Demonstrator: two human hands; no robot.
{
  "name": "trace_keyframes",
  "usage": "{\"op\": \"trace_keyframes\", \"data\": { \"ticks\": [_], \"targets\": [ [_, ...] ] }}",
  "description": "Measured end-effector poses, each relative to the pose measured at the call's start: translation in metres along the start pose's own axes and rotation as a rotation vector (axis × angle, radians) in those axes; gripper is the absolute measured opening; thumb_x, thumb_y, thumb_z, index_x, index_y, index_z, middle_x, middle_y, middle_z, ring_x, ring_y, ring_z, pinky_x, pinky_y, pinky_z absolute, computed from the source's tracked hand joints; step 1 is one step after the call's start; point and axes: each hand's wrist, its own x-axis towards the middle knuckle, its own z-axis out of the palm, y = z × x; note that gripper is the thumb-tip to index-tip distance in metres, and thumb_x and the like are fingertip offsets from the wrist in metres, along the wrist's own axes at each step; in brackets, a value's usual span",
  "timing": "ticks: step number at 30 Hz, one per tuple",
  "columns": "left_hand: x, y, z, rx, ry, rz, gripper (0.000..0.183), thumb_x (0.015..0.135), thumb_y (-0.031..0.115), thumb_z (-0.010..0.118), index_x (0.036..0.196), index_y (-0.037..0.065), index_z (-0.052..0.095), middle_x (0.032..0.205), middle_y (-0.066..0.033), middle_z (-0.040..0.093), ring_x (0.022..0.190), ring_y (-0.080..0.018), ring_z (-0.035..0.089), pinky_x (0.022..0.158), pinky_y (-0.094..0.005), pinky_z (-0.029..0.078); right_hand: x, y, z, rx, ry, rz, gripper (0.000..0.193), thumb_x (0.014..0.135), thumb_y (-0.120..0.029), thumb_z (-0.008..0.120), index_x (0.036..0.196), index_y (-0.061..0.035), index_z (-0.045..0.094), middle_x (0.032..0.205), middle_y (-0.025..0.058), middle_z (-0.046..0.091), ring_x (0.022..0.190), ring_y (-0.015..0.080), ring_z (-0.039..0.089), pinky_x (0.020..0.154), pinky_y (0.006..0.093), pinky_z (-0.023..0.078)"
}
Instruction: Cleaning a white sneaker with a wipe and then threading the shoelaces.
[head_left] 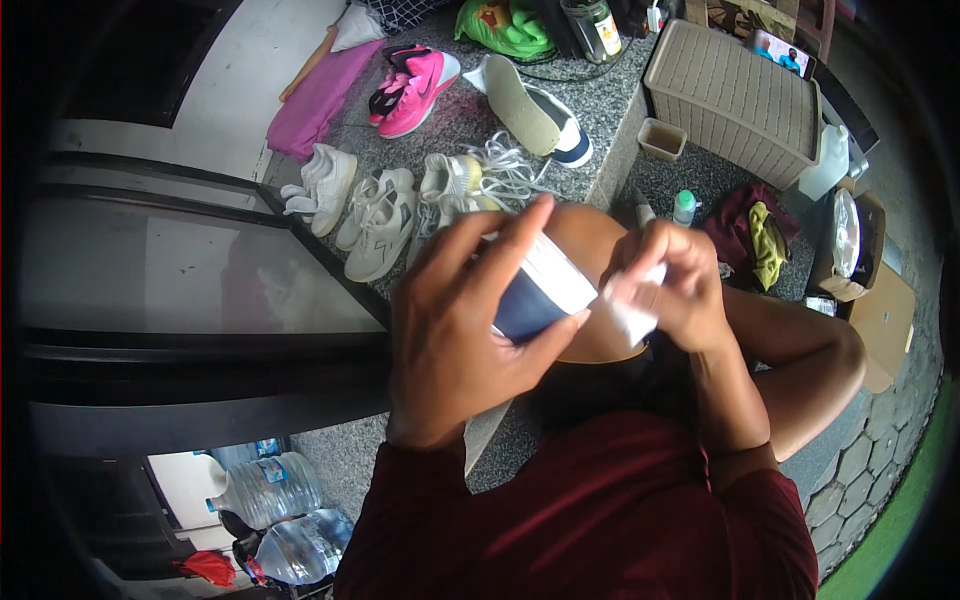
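Observation:
My left hand [445, 330] is wrapped round a navy-and-white shoe [532, 308], its white sole edge turned up toward the right. Much of the shoe is hidden behind the fingers. Close to its right side, my right hand [688, 285] pinches a small white cloth or tissue [636, 318], partly blurred by motion. A similar white shoe with a navy heel [570, 150] lies on the speckled ledge beyond, a loose insole [522, 108] resting across it. Nearer are white laces [508, 168] in a tangled pile.
White sneakers [383, 222] and a pink pair [420, 92] line the ledge at left. At right are a lidded woven-pattern box [732, 100] with a phone [785, 55] on it, a small tub of brownish liquid [662, 139], a green-capped bottle [684, 207] and maroon cloth [738, 235].

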Motion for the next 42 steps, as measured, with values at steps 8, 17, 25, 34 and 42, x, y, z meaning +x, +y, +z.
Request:
{"op": "trace_keyframes", "data": {
  "ticks": [8,17,25,34,42],
  "targets": [
    [-0.007,0.009,-0.009,-0.003,0.023,0.031,0.073,0.065,0.016,0.086,0.133,0.005,0.061,0.114,-0.014,0.065,0.093,-0.031,0.066,0.081,-0.0414,0.053,-0.034,0.054,-0.037,0.378,0.377,0.431,0.005,0.098,-0.015,0.065,0.099,-0.0119,0.062,0.111,0.0023,0.066,0.107,0.0164,0.065,0.09,0.0451,0.057],
    [-0.07,0.037,0.039,0.33,0.004,0.671,0.03,0.097,0.031,0.062,0.126,0.029,0.068,0.129,0.0082,0.067,0.123,-0.0213,0.057,0.108,-0.0517,0.041,0.028,0.065,-0.042,0.796,0.396,0.285,0.026,0.105,-0.032,0.044,0.111,-0.012,0.06,0.138,0.0156,0.058,0.134,0.0276,0.048,0.111,0.0517,0.04],
    [-0.108,0.002,0.085,0.274,0.046,0.843,0.025,0.095,0.037,0.065,0.12,0.037,0.069,0.131,0.0139,0.062,0.13,-0.0224,0.048,0.114,-0.0519,0.03,0.035,0.006,-0.031,0.831,0.386,0.013,0.018,0.105,-0.026,0.044,0.103,-0.012,0.056,0.12,0.0207,0.068,0.119,0.0295,0.062,0.101,0.0485,0.052],
    [-0.112,-0.004,0.088,0.228,0.06,0.819,0.027,0.095,0.037,0.067,0.122,0.038,0.067,0.133,0.0108,0.061,0.133,-0.0237,0.046,0.115,-0.0544,0.028,0.035,0.006,-0.029,0.841,0.406,0.022,0.011,0.104,-0.021,0.048,0.1,-0.0113,0.051,0.11,0.021,0.071,0.111,0.0281,0.067,0.095,0.0447,0.057],
    [-0.113,0.003,0.085,0.199,-0.001,0.837,0.031,0.093,0.041,0.069,0.122,0.034,0.068,0.131,0.0078,0.062,0.133,-0.0246,0.047,0.116,-0.0562,0.026,0.024,0.013,-0.028,0.826,0.478,0.082,0.013,0.105,-0.024,0.042,0.105,-0.0132,0.05,0.109,0.019,0.071,0.106,0.0276,0.069,0.092,0.0446,0.057]
  ]
}}
